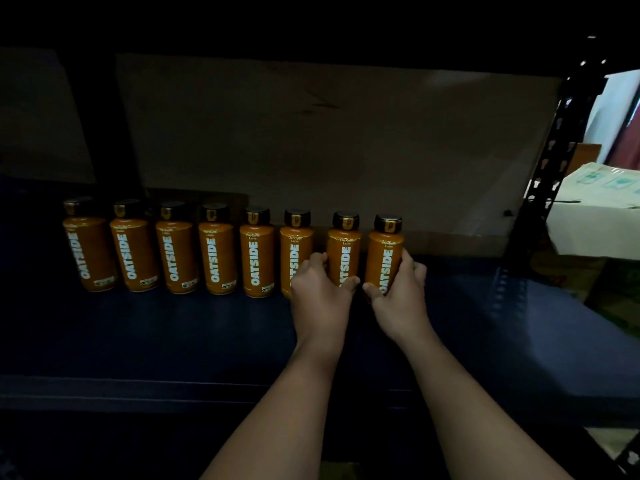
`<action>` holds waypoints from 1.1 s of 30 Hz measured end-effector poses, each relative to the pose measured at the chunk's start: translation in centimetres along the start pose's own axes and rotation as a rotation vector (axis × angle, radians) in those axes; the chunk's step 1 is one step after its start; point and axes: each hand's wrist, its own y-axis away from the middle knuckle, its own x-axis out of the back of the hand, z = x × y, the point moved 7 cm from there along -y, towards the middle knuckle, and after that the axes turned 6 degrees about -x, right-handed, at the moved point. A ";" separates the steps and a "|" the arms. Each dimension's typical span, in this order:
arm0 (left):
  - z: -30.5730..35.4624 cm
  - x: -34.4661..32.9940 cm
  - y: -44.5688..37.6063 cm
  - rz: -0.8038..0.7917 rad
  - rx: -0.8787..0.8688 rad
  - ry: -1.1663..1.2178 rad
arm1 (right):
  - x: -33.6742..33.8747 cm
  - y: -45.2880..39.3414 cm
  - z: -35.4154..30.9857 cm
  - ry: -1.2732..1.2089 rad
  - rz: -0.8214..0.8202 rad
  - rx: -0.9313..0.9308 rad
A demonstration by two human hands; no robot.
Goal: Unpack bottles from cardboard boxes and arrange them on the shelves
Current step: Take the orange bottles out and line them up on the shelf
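Several orange bottles with black caps and white OATSIDE lettering stand upright in a row (176, 247) on a dark blue shelf (173, 334). My left hand (320, 299) grips the lower part of the second bottle from the right (344, 249), thumb across its front. My right hand (401, 294) grips the rightmost bottle (384, 252) low down, fingers wrapped round its right side. Both held bottles stand in line with the row. The bottoms of these two bottles are hidden by my hands.
A cardboard sheet (329, 140) backs the shelf behind the bottles. A black perforated upright (550, 157) bounds the shelf on the right. Beyond it lies a pale package (595, 209). The shelf above casts deep shadow. Bare shelf surface lies in front of the row and to its right.
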 end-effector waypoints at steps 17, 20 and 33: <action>0.2 1.1 0.3 0.018 0.025 0.000 | 0.2 1.3 -1.3 0.094 0.029 0.070; 0.2 1.0 0.3 0.012 0.023 -0.004 | 0.2 1.3 -1.2 0.103 0.033 0.077; -0.2 0.9 0.2 0.039 -0.002 -0.043 | 0.3 1.3 -1.2 0.098 0.030 0.073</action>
